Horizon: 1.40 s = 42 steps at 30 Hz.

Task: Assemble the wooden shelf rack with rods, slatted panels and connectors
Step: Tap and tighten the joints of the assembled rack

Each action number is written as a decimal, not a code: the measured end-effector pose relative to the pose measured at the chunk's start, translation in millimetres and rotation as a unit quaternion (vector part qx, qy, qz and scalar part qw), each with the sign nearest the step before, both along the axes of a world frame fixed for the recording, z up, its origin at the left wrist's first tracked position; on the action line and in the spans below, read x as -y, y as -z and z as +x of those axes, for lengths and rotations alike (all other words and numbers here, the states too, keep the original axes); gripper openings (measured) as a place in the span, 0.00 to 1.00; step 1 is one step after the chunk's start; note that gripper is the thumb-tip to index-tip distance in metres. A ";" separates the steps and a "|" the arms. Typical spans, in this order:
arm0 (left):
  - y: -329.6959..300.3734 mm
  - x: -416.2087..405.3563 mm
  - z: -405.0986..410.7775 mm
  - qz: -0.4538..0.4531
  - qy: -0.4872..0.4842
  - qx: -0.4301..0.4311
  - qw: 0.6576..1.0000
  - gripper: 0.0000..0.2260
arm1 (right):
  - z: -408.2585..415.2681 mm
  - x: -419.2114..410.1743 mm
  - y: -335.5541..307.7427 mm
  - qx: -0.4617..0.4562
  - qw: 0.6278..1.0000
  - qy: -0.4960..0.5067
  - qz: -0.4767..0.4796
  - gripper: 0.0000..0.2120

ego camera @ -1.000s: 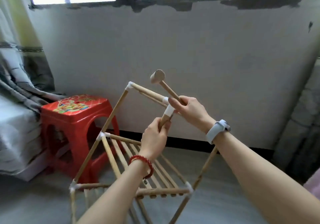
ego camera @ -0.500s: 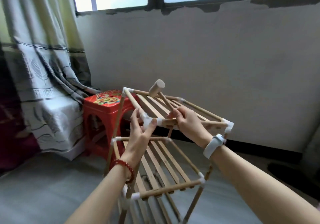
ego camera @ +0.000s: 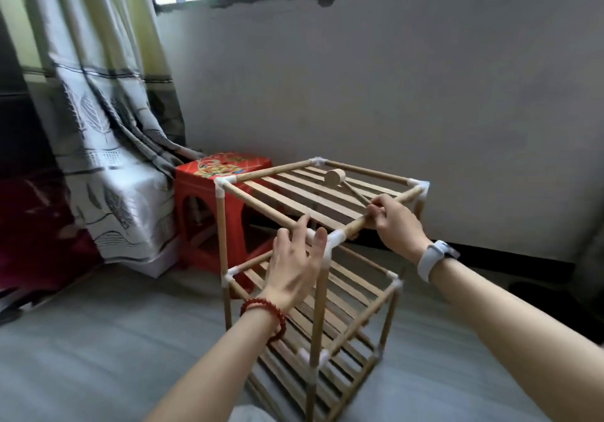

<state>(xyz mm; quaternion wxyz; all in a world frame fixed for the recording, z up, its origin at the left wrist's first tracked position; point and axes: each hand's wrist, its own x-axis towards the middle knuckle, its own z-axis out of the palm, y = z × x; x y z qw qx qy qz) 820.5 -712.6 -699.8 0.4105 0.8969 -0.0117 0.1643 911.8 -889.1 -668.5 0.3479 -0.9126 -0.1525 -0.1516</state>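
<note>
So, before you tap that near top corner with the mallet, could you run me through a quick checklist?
1. Rack standing upright on the floor: ok.
2. Right hand grips the mallet handle: ok, though pressed against the top front rod.
3. Left hand clear of the near top corner connector: not ok, its straight fingers rest right beside it.
4. Corner connector fully seated: cannot tell.
5. Top slatted panel sits level in the frame: ok.

Pale wooden rack (ego camera: 313, 192), white connectors (ego camera: 336, 237), red stool (ego camera: 209, 192), leaf-patterned grey curtain (ego camera: 98, 134)
</note>
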 end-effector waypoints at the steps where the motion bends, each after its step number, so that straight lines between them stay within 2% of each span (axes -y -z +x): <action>1: -2.2 6.2 4.0 0.037 0.028 -0.018 0.999 0.31 | 1.8 11.8 -0.4 -0.001 0.999 0.001 0.036 0.07; 3: -4.1 26.3 11.3 0.147 0.070 -0.021 0.986 0.27 | -0.3 36.9 -2.4 0.008 0.995 -0.009 0.103 0.06; 6: -1.1 69.8 15.3 0.293 0.083 0.090 0.948 0.23 | -8.7 73.1 -7.2 -0.016 0.983 -0.033 0.182 0.09; 8: -0.3 109.3 20.1 0.317 0.097 0.129 0.935 0.21 | -15.1 102.4 -12.4 -0.011 0.986 -0.013 0.166 0.19; 10: -4.6 147.1 28.4 0.315 0.122 0.129 0.932 0.21 | -22.5 129.5 -18.0 0.028 0.991 0.019 0.130 0.23; 12: -9.9 180.3 35.7 0.315 0.132 0.113 0.933 0.19 | -28.5 153.6 -21.9 0.042 0.991 0.030 0.122 0.23; 14: -14.9 200.8 38.8 0.313 0.127 0.110 0.935 0.15 | -33.3 171.9 -23.2 0.002 0.986 0.024 0.165 0.21; 16: -18.5 210.2 43.6 0.314 0.119 0.129 0.933 0.16 | -35.2 188.9 -23.1 -0.025 0.979 0.029 0.202 0.20; 18: -16.9 206.2 49.6 0.325 0.096 0.175 0.924 0.16 | -32.7 200.7 -22.9 -0.009 0.978 0.050 0.203 0.20; 21: -11.4 192.2 60.2 0.353 0.053 0.183 0.916 0.13 | -25.1 209.2 -23.6 0.019 0.984 0.082 0.159 0.20; 23: -7.7 186.0 61.2 0.359 0.039 0.181 0.915 0.15 | -18.2 210.7 -21.9 -0.010 0.983 0.101 0.154 0.16; 25: -6.4 184.3 54.5 0.378 0.030 0.228 0.897 0.11 | -14.0 210.4 -22.5 -0.035 0.984 0.121 0.126 0.13; 28: 3.9 190.6 48.2 0.362 0.019 0.287 0.887 0.10 | -10.1 205.4 -36.3 -0.027 0.981 0.188 -0.044 0.10; 30: 8.9 193.5 47.6 0.341 0.007 0.303 0.890 0.11 | -6.7 201.2 -57.8 0.018 0.972 0.214 -0.094 0.11; 33: 7.8 192.1 50.8 0.333 -0.004 0.308 0.891 0.10 | -8.9 190.0 -85.2 0.128 0.965 0.215 -0.075 0.09; 35: 9.1 192.3 51.8 0.326 -0.003 0.315 0.891 0.10 | -11.7 185.0 -71.3 0.259 0.936 0.236 -0.030 0.10; 36: 9.0 192.7 52.9 0.326 0.000 0.318 0.890 0.10 | -18.6 179.6 -53.6 0.270 0.927 0.255 -0.054 0.11; 37: 9.6 193.3 53.4 0.328 0.002 0.314 0.891 0.10 | -25.9 171.7 -31.6 0.239 0.932 0.250 -0.108 0.12; 39: 11.9 194.0 51.6 0.331 0.001 0.315 0.889 0.10 | -32.5 169.9 -7.6 0.137 0.941 0.172 -0.257 0.13; 40: 11.9 193.9 52.3 0.331 -0.004 0.320 0.888 0.10 | -25.6 172.8 -17.1 0.138 0.939 0.137 -0.285 0.13; 41: 11.7 193.9 52.1 0.330 -0.004 0.319 0.889 0.10 | -18.7 175.9 -32.9 0.158 0.941 0.139 -0.265 0.13; 42: 11.4 194.0 52.9 0.329 -0.002 0.318 0.889 0.10 | -10.7 181.1 -52.9 0.193 0.948 0.161 -0.196 0.13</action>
